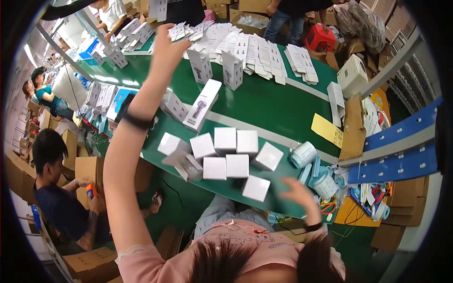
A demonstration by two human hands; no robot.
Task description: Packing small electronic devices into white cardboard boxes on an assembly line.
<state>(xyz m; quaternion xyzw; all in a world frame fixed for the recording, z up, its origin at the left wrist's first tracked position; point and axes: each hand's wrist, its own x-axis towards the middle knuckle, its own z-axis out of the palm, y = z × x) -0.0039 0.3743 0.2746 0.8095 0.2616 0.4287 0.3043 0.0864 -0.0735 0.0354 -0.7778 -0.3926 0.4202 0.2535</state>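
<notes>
My left hand [167, 49] is stretched far out over the green table, fingers apart and nothing seen in them. It is close to a heap of flat white cartons [222, 37]. Below it a white box with a device printed on it [202, 106] lies on the table, and two printed boxes stand upright, one of them a white box [232, 70]. Nearer me stand several white boxes [225, 141], shut ends up; a carton with raised flaps [186, 166] is at their left. My right hand [297, 194], slightly blurred, hovers empty and open beside the nearest white box [256, 188].
Tape rolls [303, 154], red-handled scissors [329, 207] and a yellow sheet [327, 130] lie on the right. A blue perforated rail [401, 162] borders that side. At lower left a person [66, 188] holds an orange tool; others stand across the table.
</notes>
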